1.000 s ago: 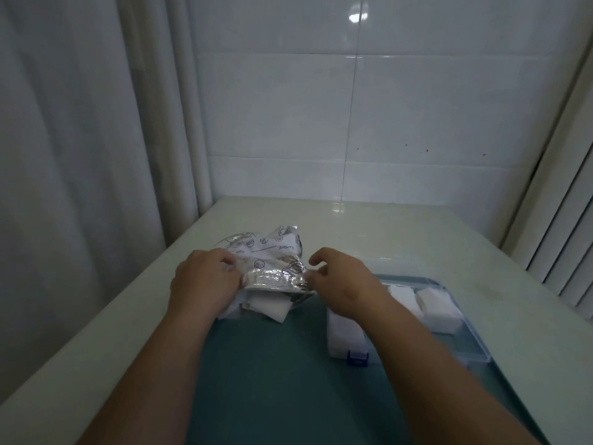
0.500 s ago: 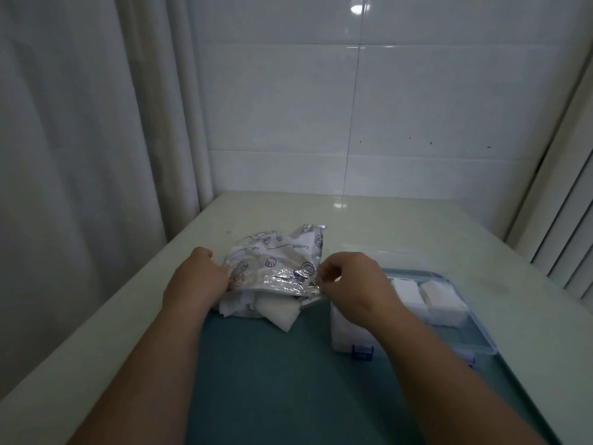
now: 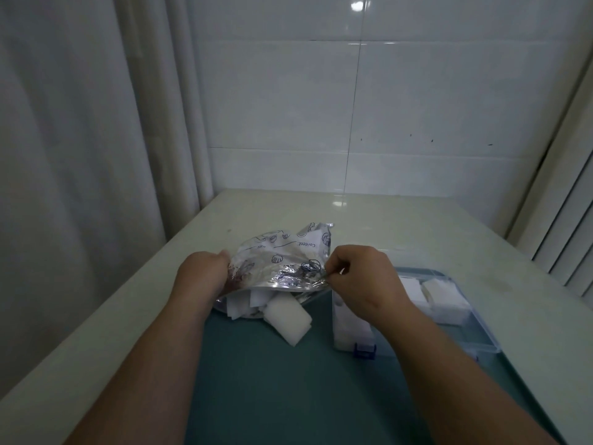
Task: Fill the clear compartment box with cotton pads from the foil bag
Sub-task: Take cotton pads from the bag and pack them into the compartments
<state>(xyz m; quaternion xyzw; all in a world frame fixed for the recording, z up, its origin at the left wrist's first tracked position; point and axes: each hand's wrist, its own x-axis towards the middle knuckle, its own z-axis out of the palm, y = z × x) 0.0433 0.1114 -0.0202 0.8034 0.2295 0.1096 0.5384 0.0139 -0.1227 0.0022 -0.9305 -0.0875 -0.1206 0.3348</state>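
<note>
A pale counter runs back to a white tiled wall, with a light curtain hanging down the left side and slatted blinds on the right. A teal mat covers the near part of the counter.

The foil bag sits crumpled at the far edge of the mat, its mouth turned toward the camera. The left hand clamps the bag's left edge in a closed grip; the right hand pinches the right edge of the mouth between thumb and fingertips. Cotton pads spill from the opening — one thick white pad lies out on the mat, others are only partly seen under the foil.

The clear compartment box lies just right of the bag, on the mat. The right wrist and forearm cover much of its left half, so the contents there are hard to make out; white pads show in a near-left section and in far sections beyond the hand. A small blue latch shows on its near edge.

Both forearms run off the bottom of the view. The far half of the counter is bare — open room behind the bag and to the right of the box, up to the counter's edge by the blinds.
</note>
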